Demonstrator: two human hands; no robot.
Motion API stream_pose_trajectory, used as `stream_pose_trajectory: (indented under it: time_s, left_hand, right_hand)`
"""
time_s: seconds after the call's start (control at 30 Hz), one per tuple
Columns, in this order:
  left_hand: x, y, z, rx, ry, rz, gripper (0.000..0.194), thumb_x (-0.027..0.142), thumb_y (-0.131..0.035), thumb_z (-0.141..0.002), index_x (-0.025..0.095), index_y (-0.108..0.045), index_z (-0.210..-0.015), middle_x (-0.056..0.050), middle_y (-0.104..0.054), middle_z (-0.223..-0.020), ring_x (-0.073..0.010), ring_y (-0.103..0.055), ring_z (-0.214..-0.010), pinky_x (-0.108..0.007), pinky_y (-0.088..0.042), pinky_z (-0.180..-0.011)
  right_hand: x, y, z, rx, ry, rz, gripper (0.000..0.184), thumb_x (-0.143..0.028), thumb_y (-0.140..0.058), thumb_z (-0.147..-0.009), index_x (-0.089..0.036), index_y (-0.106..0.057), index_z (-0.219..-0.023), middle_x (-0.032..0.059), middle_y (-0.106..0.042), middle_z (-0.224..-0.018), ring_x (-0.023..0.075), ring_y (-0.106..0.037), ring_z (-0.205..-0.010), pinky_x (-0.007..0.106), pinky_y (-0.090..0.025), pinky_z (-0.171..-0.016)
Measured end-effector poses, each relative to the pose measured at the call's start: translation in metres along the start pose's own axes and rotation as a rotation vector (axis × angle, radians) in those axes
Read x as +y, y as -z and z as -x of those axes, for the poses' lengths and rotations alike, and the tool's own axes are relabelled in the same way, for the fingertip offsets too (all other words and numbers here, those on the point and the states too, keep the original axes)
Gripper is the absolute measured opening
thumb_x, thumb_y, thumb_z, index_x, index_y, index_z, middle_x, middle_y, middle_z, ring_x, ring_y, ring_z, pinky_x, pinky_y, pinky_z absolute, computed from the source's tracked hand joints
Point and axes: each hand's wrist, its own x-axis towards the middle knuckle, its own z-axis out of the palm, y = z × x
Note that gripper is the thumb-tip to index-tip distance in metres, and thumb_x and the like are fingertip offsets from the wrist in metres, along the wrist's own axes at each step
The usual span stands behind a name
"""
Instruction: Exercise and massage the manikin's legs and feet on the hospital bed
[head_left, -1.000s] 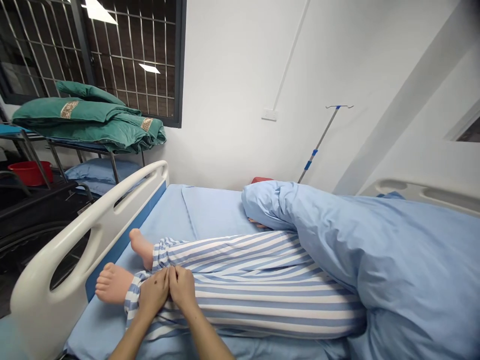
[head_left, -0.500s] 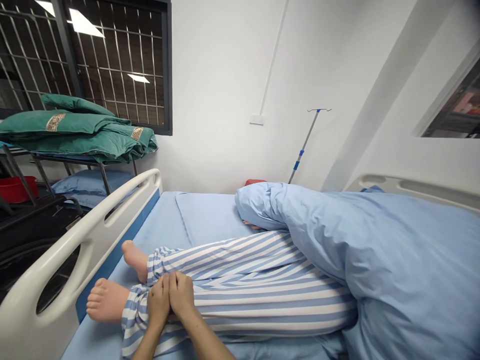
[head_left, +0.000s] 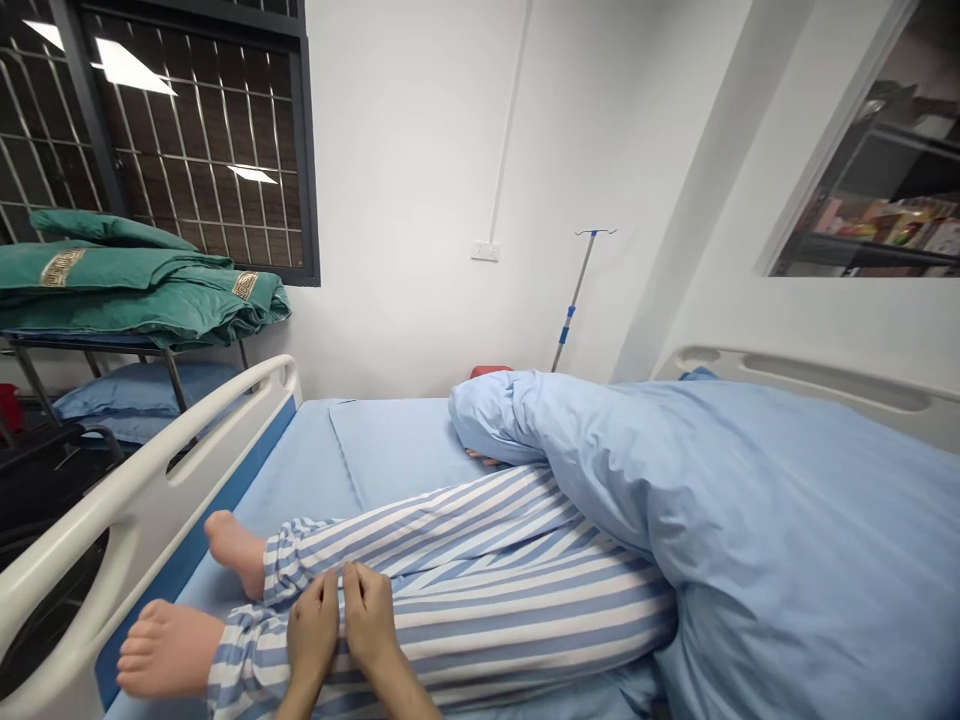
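Two legs in blue-and-white striped trousers (head_left: 525, 610) lie stretched out on the bed; their smooth bare feet look like those of a manikin. My left hand (head_left: 313, 622) is curled into a loose fist over the lower part of the near leg, not far from the near foot (head_left: 171, 648). Beside it, a small gap away, my right hand (head_left: 367, 612) is closed the same way. Nothing shows in either hand. Whether the fists touch the cloth I cannot tell. The far foot (head_left: 235, 552) points up. A light blue quilt (head_left: 757, 490) covers the upper body.
A white footboard (head_left: 142, 495) rises at the left, a headboard (head_left: 817, 385) at the right. Behind the bed stands an infusion pole (head_left: 574, 300). Folded green bedding (head_left: 142, 295) lies on a rack by the barred window (head_left: 202, 130).
My fists, touching side by side before, now have a gap between them, and their fingers curl inward more. The view has turned slightly to the right. The legs look unmoved.
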Motion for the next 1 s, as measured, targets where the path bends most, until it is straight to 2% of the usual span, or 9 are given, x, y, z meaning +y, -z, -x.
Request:
stream_pose_trajectory:
  time_s: [0.13,0.3,0.47,0.67,0.77,0.87,1.0]
  left_hand:
    - [0.019,-0.014,0.008,0.034,-0.008,0.029,0.039,0.047,-0.033,-0.08,0.021,-0.048,-0.055,-0.001,-0.056,-0.054,-0.0167,-0.052,-0.059,-0.026,-0.039,-0.059]
    - [0.037,-0.035,0.017,-0.073,-0.014,-0.064,0.032,0.043,-0.038,-0.078,0.021,-0.052,-0.059,-0.003,-0.059,-0.059,-0.0164,-0.051,-0.06,-0.026,-0.035,-0.059]
    - [0.047,-0.049,0.024,-0.049,0.052,0.032,0.036,0.045,-0.036,-0.08,0.021,-0.046,-0.054,-0.001,-0.055,-0.053,-0.0155,-0.047,-0.057,-0.026,-0.034,-0.058]
    - [0.057,-0.063,0.032,-0.088,0.034,0.12,0.036,0.047,-0.037,-0.079,0.021,-0.041,-0.054,0.003,-0.045,-0.049,-0.0138,-0.043,-0.055,-0.025,-0.033,-0.055]
    - [0.063,-0.073,0.037,-0.103,0.069,0.101,0.037,0.047,-0.038,-0.079,0.021,-0.042,-0.054,0.003,-0.046,-0.049,-0.0137,-0.042,-0.055,-0.025,-0.033,-0.055]
    - [0.071,-0.085,0.044,-0.1,0.057,0.155,0.037,0.048,-0.037,-0.079,0.021,-0.041,-0.054,0.003,-0.045,-0.049,-0.0134,-0.041,-0.054,-0.024,-0.033,-0.055]
    - [0.08,-0.098,0.053,-0.182,0.031,0.115,0.035,0.049,-0.04,-0.077,0.021,-0.049,-0.057,0.0,-0.054,-0.054,-0.0151,-0.046,-0.057,-0.025,-0.035,-0.058]
  right_hand:
    - [0.008,0.018,0.002,0.024,-0.039,0.0,0.042,-0.036,-0.034,-0.09,-0.018,-0.043,-0.053,-0.0005,-0.047,-0.05,0.0114,-0.041,-0.051,0.025,-0.023,-0.051]
    - [0.018,0.034,0.0,0.076,-0.065,-0.12,0.039,-0.038,-0.034,-0.089,-0.018,-0.044,-0.057,0.0,-0.05,-0.055,0.0116,-0.043,-0.054,0.024,-0.027,-0.052]
    - [0.026,0.051,0.006,0.088,-0.089,-0.085,0.042,-0.04,-0.033,-0.09,-0.018,-0.045,-0.057,0.0006,-0.05,-0.055,0.0122,-0.043,-0.054,0.024,-0.028,-0.053]
    - [0.026,0.074,0.007,0.108,-0.119,-0.092,0.043,-0.043,-0.032,-0.09,-0.018,-0.045,-0.057,0.0006,-0.049,-0.055,0.0123,-0.043,-0.054,0.025,-0.028,-0.053]
    - [0.029,0.085,0.006,0.136,-0.132,-0.118,0.043,-0.044,-0.033,-0.09,-0.018,-0.044,-0.057,-0.0008,-0.046,-0.052,0.0119,-0.04,-0.052,0.024,-0.029,-0.053]
    - [0.035,0.096,0.006,0.156,-0.158,-0.129,0.042,-0.043,-0.033,-0.089,-0.018,-0.047,-0.059,0.0013,-0.051,-0.056,0.013,-0.044,-0.055,0.025,-0.031,-0.054]
    - [0.04,0.111,0.007,0.174,-0.154,-0.134,0.041,-0.042,-0.033,-0.089,-0.018,-0.047,-0.059,0.0017,-0.053,-0.058,0.0134,-0.046,-0.056,0.025,-0.032,-0.054]
